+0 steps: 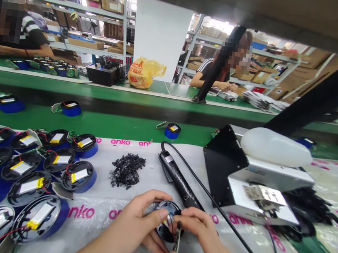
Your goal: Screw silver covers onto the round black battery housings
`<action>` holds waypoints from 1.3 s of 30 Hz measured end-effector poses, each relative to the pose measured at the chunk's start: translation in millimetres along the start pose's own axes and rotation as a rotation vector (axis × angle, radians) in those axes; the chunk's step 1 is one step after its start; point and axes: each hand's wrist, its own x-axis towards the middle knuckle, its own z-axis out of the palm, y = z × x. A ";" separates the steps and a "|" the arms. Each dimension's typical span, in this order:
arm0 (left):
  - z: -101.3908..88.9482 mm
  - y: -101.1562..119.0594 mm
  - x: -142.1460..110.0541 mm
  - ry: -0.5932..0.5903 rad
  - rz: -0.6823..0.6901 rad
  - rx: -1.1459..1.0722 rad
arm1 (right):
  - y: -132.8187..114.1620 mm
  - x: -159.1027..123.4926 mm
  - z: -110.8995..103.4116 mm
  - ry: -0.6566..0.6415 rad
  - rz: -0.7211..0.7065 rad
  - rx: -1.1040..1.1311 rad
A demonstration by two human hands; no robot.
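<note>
In the lower middle, my left hand [138, 220] is wrapped round a round black housing [168, 206] with wires inside it. My right hand [206, 240] pinches a thin circuit board [176, 245], seen edge-on at the housing's right side. Fingertips cover much of the housing's inside. Just beyond my hands lies a black electric screwdriver [180, 182] with a cable. Left of it is a pile of small black parts [127, 171]. Several blue-and-black round housings [78, 174] with batteries, red wires and green boards crowd the left side.
A metal machine [269, 174] with a white plastic bottle [276, 148] on top stands at the right, black strips beside it. More housings [173, 131] sit on the green belt [118, 125]. Across it are two people, a yellow bag [143, 72] and a black box [103, 75].
</note>
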 end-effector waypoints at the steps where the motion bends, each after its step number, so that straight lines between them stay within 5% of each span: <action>1: 2.1 0.8 -0.1 0.013 -0.005 0.006 | -0.3 -1.1 1.2 0.003 0.011 0.000; 15: 15.4 5.9 0.4 0.095 0.035 0.104 | -9.1 12.2 -14.3 0.044 -0.085 -0.072; 22: 12.8 0.7 2.2 0.055 0.086 0.046 | 0.3 20.5 6.4 0.068 -0.132 -0.039; 32: -10.8 4.1 -2.2 -0.125 -0.062 -0.263 | 7.4 25.2 7.8 0.142 -0.274 -0.059; 39: -11.0 5.9 -0.5 -0.084 -0.096 -0.225 | 7.4 30.4 2.0 0.040 -0.298 -0.057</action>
